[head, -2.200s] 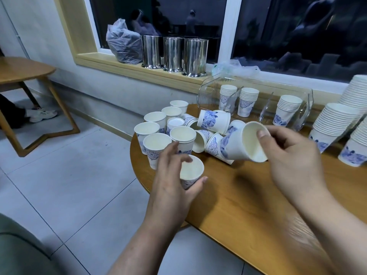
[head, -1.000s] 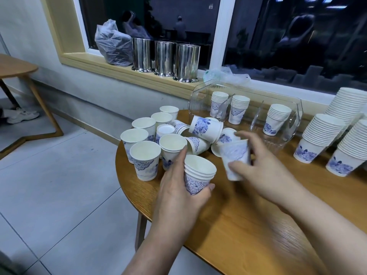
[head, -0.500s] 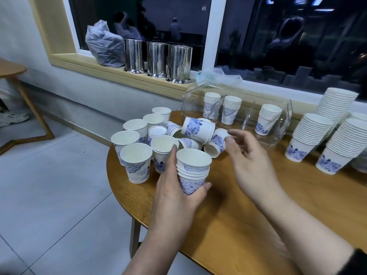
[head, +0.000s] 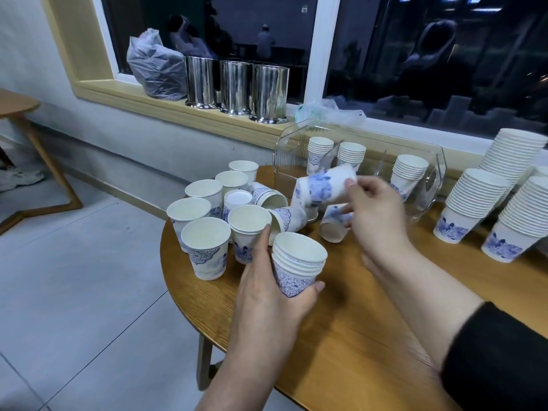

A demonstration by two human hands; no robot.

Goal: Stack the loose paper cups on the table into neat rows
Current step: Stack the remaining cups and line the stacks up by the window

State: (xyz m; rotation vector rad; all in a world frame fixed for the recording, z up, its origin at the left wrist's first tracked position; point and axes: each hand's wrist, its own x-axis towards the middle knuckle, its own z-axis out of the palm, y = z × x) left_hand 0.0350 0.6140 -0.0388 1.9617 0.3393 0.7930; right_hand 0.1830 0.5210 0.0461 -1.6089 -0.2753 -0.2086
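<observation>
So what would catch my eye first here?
Probably the jumble of loose cups, some upright and some tipped over, at the round table's left end. The left hand grips a small stack in front, while the right hand lifts a sideways cup. Tall stacks stand at far right.

Loose cups (head: 204, 221) sitting clustered at the left end of the table (head: 341, 345), some upright, some lying tipped. Small stack (head: 296, 262) sitting just right of and in front of them, in the left hand (head: 267, 298). Right hand (head: 376, 215) hovering behind it, holding a tipped cup (head: 324, 188) above the cluster. Clear holder (head: 355, 173) standing behind, three stacks inside. Tall stacks (head: 474, 203) leaning at far right. Three metal canisters (head: 237, 84) standing on the windowsill (head: 178, 111) behind.
</observation>
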